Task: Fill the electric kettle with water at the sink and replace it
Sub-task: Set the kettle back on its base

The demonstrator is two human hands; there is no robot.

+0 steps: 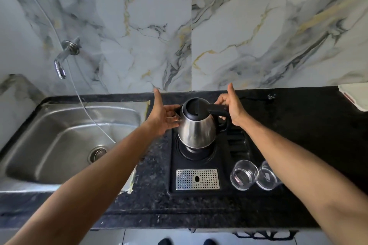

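Black worktop (298, 125): right hand (232, 108) closes its grip around the kettle (196, 129) handle; left hand (166, 117), open-palmed, steadies the sink-side wall.

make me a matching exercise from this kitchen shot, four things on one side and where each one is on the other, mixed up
Things:
1. kettle
2. tap
3. glasses
4. right hand

Places:
A. on the marble wall above the sink
B. lying on their sides at the tray's right front
C. on the kettle's black handle
D. over the round base on the black tray

Pairs: 1-D, 2-A, 3-B, 4-C
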